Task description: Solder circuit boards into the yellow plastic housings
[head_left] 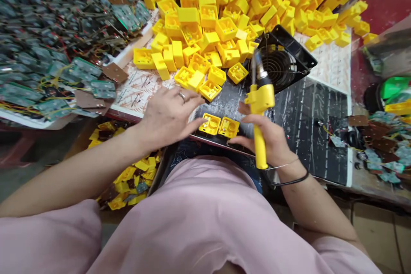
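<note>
My right hand [274, 139] is wrapped round a yellow soldering gun [261, 98], its metal tip pointing away from me. Below and left of the tool, two small open yellow plastic casings [211, 124] lie side by side at the table's near edge, with small metal parts inside. My left hand [170, 111], with a ring on one finger, rests on the table with fingers stretched out and nothing in it. Its thumb reaches to the left casing; whether it touches cannot be made out. Just beyond its fingertips sits another open yellow casing [210, 90].
A big heap of yellow casings [208, 17] covers the back. A black fan [279, 60] stands behind the soldering gun. Green circuit boards with wires [85, 68] pile up at left, more boards [375, 158] at right. Below the table's left edge is a box of yellow parts [135, 180].
</note>
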The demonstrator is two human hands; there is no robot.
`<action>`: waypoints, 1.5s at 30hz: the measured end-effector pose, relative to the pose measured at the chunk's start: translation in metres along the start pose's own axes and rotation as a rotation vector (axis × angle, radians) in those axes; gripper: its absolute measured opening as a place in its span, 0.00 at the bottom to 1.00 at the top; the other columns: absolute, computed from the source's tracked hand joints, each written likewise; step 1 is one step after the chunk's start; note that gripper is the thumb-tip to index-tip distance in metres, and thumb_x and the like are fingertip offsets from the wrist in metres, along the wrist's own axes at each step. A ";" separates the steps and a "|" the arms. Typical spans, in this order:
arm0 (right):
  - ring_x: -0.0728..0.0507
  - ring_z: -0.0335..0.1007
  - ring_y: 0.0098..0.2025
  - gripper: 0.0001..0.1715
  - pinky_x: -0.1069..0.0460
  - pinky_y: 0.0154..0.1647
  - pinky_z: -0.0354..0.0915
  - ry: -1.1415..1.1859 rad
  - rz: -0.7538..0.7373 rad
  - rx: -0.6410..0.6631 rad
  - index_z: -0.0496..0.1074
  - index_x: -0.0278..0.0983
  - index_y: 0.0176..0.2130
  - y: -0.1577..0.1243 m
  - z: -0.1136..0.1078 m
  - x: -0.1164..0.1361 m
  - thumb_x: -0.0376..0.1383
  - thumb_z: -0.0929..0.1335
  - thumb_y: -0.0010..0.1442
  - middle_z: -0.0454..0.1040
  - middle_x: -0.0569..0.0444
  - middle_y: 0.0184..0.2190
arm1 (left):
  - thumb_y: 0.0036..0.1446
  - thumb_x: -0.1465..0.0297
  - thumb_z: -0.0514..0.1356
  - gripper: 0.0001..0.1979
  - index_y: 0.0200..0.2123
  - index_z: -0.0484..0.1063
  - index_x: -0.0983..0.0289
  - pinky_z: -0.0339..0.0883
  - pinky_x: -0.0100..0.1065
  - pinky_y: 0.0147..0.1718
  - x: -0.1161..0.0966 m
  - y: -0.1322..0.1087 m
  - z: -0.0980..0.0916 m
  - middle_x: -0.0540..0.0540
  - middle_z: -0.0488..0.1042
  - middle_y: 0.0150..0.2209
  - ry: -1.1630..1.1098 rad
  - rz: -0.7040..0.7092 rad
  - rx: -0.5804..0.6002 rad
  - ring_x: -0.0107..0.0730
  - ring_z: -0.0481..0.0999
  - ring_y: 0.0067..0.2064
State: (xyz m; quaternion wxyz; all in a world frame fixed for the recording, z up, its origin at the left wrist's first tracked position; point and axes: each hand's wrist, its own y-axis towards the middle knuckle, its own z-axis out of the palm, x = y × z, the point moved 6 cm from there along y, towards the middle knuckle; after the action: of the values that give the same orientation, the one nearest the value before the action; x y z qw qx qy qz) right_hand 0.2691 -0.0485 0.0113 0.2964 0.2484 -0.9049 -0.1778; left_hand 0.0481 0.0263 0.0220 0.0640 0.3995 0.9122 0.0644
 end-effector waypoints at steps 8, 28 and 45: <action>0.37 0.84 0.53 0.12 0.41 0.60 0.78 -0.214 0.060 0.134 0.76 0.43 0.57 0.110 0.044 -0.060 0.36 0.65 0.80 0.84 0.50 0.46 | 0.79 0.72 0.46 0.24 0.51 0.84 0.59 0.65 0.59 0.73 0.020 0.052 0.019 0.62 0.77 0.71 0.101 0.075 0.088 0.52 0.70 0.76; 0.37 0.82 0.47 0.11 0.51 0.37 0.72 -0.469 0.100 0.131 0.78 0.42 0.54 0.053 0.018 -0.051 0.42 0.72 0.75 0.85 0.46 0.45 | 0.82 0.62 0.49 0.26 0.61 0.81 0.71 0.72 0.61 0.63 0.004 0.069 -0.001 0.71 0.86 0.52 0.185 -0.042 0.258 0.64 0.80 0.65; 0.36 0.88 0.49 0.17 0.45 0.47 0.82 0.022 0.194 0.168 0.76 0.44 0.58 0.042 0.010 -0.051 0.37 0.69 0.72 0.87 0.49 0.53 | 0.78 0.50 0.58 0.30 0.68 0.77 0.66 0.74 0.59 0.62 0.057 0.032 0.006 0.69 0.80 0.65 0.068 -0.213 0.177 0.65 0.77 0.66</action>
State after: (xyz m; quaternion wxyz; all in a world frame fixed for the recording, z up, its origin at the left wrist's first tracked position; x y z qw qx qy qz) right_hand 0.2841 0.0155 0.0010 0.3005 0.1855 -0.9330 -0.0692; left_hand 0.0342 0.0903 0.0174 0.0040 0.3019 0.9533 -0.0102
